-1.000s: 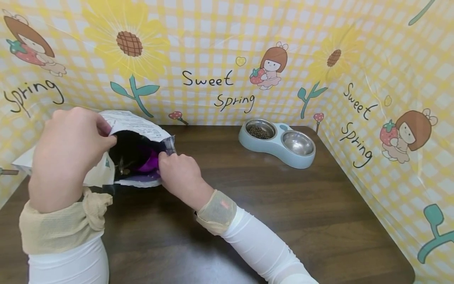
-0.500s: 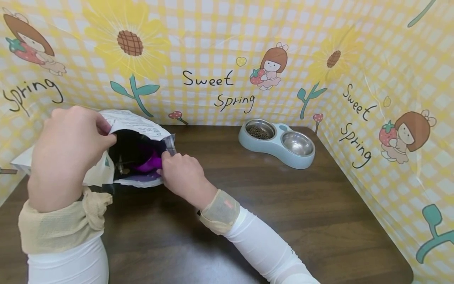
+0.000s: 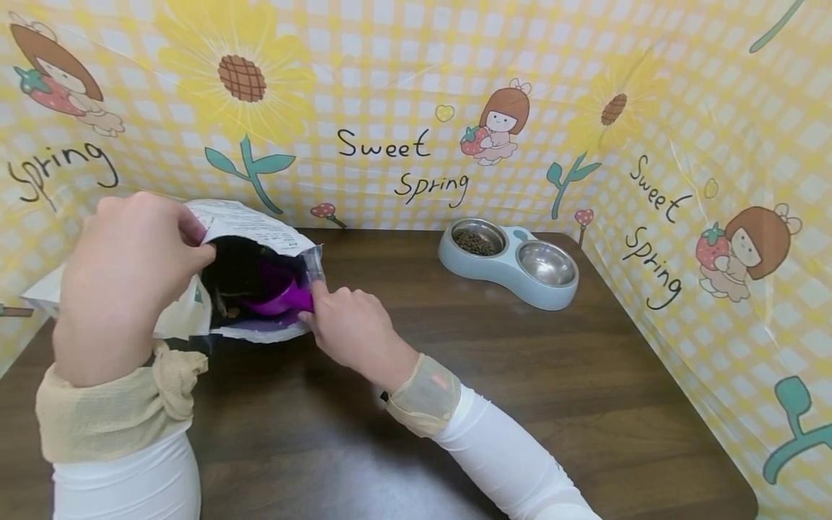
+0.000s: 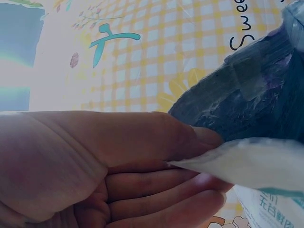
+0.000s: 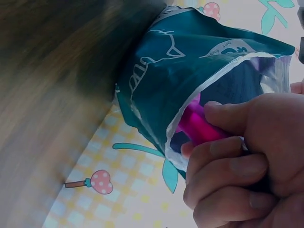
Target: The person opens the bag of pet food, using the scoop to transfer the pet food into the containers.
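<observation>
Purple scoop (image 3: 286,300): sitting with its head inside the bag's mouth, near the far left corner of the table (image 3: 520,375); its handle is reaching out past the mouth's right side.
Right hand (image 3: 357,328): grasping the scoop's handle, thumb on one side and curled fingers on the other, as the right wrist view is showing.
Fresh change: the right hand is sliding away from the bag, toward the table's right edge and a little toward its near edge, and more purple is showing than a second ago.
What the shift is suggesting: the scoop is probably being drawn outward rather than pushed deeper; the withdrawal is looking under way but unfinished.
Load in the scoop: staying hidden in the dark mouth, so whether it is carrying anything I cannot tell.
Left hand (image 3: 130,282): pinching the rim of the bag (image 3: 250,220) between thumb and fingers, hardly moving, apparently keeping the mouth spread.
Double bowl stand (image 3: 484,273): standing unmoved by the table's far edge, toward the far right corner, well apart from both hands.
Brown pellets (image 3: 476,243): lying in the left bowl, looking unchanged.
</observation>
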The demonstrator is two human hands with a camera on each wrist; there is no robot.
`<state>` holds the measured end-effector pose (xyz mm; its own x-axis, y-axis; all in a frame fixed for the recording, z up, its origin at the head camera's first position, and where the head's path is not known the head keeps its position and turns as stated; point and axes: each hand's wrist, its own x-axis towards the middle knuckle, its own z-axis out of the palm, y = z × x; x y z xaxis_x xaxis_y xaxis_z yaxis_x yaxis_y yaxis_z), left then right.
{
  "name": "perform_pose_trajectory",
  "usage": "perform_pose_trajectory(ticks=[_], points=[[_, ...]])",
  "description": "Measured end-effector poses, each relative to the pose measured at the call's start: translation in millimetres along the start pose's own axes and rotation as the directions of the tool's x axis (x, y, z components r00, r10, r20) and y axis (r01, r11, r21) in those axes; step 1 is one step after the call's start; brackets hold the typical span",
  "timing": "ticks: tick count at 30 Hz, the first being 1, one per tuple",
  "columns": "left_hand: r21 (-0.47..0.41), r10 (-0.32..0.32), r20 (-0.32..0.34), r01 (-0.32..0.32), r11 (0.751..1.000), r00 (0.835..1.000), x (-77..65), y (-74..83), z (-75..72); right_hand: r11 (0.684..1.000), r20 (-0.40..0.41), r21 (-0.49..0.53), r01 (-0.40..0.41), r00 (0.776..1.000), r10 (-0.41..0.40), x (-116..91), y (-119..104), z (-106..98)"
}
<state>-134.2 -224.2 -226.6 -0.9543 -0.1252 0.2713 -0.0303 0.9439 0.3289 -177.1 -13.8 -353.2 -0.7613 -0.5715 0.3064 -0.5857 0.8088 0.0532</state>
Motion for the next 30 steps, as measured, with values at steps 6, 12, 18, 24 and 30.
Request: perform_pose_trajectory(ticks=[6, 12, 18, 24, 30], points=[[0.003, -0.016, 0.001, 0.016, 1.0, 1.0, 0.1, 0.6, 0.6, 0.999, 0.009, 0.032, 0.006, 1.0, -0.007, -1, 6, 1], [0.006, -0.022, 0.019, 0.022, 1.0, 1.0, 2.8, -2.8, 4.3, 0.999, 0.023, 0.039, 0.018, 1.0, -0.018, 0, 11, 1], [0.014, -0.005, 0.011, 0.005, 1.0, 1.0, 1.3, -0.1, 3.3, 0.997, 0.057, 0.067, 0.042, 0.997, -0.046, 0, 14, 0], [0.011, -0.001, 0.013, 0.001, 1.0, 1.0, -0.7, 0.5, 2.7, 0.995, 0.077, 0.075, 0.065, 0.995, -0.071, 0, 14, 1], [0.006, -0.004, 0.018, 0.004, 1.0, 1.0, 0.2, 0.2, 2.2, 0.996, 0.043, 0.059, 0.065, 0.997, -0.068, 0, 17, 0]])
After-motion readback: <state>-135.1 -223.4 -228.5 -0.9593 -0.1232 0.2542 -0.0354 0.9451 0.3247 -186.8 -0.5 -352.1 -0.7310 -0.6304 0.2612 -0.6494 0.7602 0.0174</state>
